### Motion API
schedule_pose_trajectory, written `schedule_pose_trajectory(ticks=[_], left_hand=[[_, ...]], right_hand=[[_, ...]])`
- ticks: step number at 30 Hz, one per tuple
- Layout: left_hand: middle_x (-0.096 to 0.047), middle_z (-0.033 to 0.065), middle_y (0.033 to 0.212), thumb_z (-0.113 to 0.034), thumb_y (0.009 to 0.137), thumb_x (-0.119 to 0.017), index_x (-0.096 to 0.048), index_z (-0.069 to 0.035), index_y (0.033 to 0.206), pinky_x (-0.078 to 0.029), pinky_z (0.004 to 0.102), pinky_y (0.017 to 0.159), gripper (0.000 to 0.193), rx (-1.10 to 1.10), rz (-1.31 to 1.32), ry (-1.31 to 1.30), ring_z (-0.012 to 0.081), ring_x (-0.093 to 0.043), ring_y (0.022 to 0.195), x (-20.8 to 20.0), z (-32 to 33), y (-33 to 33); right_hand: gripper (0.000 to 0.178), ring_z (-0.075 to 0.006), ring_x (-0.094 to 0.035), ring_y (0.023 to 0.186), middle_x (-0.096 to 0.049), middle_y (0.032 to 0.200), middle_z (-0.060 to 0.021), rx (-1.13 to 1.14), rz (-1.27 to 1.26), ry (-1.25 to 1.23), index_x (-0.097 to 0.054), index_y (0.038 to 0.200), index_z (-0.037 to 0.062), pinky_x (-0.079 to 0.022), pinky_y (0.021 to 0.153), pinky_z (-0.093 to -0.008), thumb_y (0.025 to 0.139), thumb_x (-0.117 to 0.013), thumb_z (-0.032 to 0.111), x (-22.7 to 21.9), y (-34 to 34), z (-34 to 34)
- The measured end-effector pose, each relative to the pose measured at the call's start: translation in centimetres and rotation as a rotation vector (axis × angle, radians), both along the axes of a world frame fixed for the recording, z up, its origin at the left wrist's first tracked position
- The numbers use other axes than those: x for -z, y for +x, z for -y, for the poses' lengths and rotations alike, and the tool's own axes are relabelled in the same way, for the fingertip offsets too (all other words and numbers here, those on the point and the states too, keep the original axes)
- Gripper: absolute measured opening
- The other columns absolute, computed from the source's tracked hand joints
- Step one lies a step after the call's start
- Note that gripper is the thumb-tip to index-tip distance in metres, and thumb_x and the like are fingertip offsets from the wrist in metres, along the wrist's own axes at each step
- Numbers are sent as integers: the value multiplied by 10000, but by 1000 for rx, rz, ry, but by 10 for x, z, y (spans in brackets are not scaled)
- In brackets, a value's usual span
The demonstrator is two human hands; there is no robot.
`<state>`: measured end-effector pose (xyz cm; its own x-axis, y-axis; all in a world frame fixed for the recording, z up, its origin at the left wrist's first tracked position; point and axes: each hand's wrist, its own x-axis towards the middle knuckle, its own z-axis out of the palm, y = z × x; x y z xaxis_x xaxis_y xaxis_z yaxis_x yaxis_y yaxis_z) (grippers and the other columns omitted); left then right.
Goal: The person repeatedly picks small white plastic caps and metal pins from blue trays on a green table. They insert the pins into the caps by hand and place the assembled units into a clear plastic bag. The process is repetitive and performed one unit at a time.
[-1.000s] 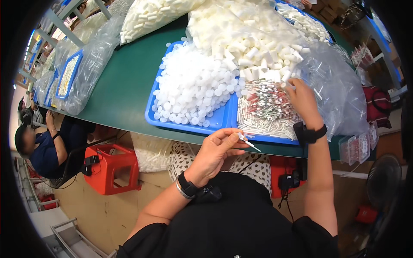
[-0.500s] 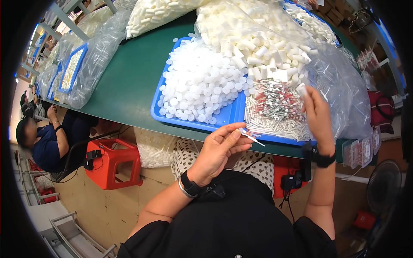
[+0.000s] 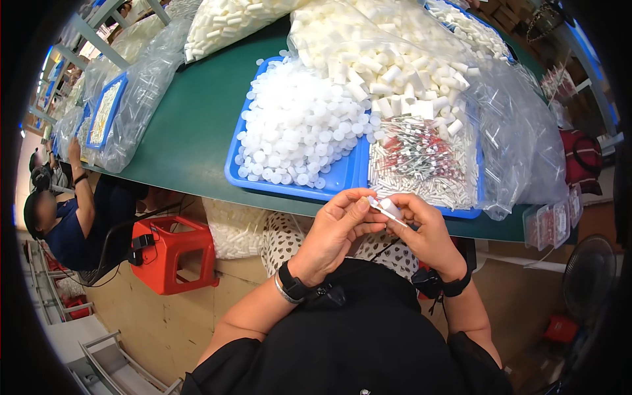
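Note:
In front of my body, just off the table's front edge, my left hand [image 3: 336, 230] pinches a thin white stick [image 3: 395, 218] between thumb and fingertips. My right hand [image 3: 432, 238] meets it there, its fingers closed on a small white cylinder [image 3: 390, 206] that lies against the stick. How the two pieces join is hidden by my fingertips. Beyond my hands, a blue tray [image 3: 342, 186] holds a heap of translucent white discs [image 3: 296, 125] on its left side. Its right side carries short thin white sticks [image 3: 421, 191] with red and green pieces [image 3: 421, 148] on top.
A plastic bag spills thick white cylinders [image 3: 388, 72] toward the tray. Another full bag [image 3: 237, 23] lies behind on the green table [image 3: 191, 125]. Clear bags [image 3: 520, 145] lie at right. A red stool [image 3: 172, 253] stands left, near a seated person [image 3: 72, 214]; a fan [image 3: 588, 276] stands right.
My right hand has come from above the tray's right side down to my left hand, bringing the white cylinder. The left hand keeps its hold. The person at left has raised an arm.

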<state>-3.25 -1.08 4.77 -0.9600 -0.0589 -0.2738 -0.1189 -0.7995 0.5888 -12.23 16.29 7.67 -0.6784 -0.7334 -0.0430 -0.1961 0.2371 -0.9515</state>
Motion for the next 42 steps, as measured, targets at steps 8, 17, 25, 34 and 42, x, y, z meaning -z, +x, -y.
schedule_pose_trajectory(ticks=[8, 17, 25, 34, 42], left_hand=[[-637, 54, 1087, -189, 1027, -531, -582, -1, 1162, -526, 240, 818, 236, 6, -81, -419, 109, -644, 931, -4, -2, 5], [-647, 29, 980, -244, 1033, -527, -594, -9, 1105, -487, 225, 770, 255, 72, -93, -491, 69, -584, 861, 2, -6, 3], [-654, 18, 967, -243, 1016, -560, -615, -29, 1141, -505, 220, 765, 253, 176, 61, -223, 64, -585, 804, 13, -3, 2], [-633, 30, 993, -87, 999, -549, -614, 16, 1211, -519, 233, 786, 244, 127, 12, -549, 76, -600, 882, 5, -12, 4], [-639, 42, 982, -74, 947, -641, -539, 11, 1306, -501, 211, 762, 383, 121, 32, -286, 82, -599, 843, -2, -19, -4]], right_hand=[[293, -58, -537, 672, -616, 892, -30, -35, 475, -98, -557, 1261, -15, -467, 609, -207, 1043, -483, 166, 3, -3, -5], [269, -35, -471, 555, -577, 745, -9, 2, 567, 23, -580, 1173, -4, -416, 526, -199, 1055, -459, 206, 0, -7, -8], [149, -77, -576, 616, -613, 733, -36, -160, 183, 143, -563, 1079, -14, -467, 541, -229, 993, -559, 108, 0, -1, -9], [205, -126, -662, 694, -659, 876, -100, -35, 936, -129, -472, 1120, 25, -572, 642, -267, 973, -588, 108, 6, -9, -13], [149, -130, -689, 749, -687, 821, -81, -14, 322, 57, -577, 1028, 11, -540, 661, -276, 1001, -560, 156, -18, -28, -25]])
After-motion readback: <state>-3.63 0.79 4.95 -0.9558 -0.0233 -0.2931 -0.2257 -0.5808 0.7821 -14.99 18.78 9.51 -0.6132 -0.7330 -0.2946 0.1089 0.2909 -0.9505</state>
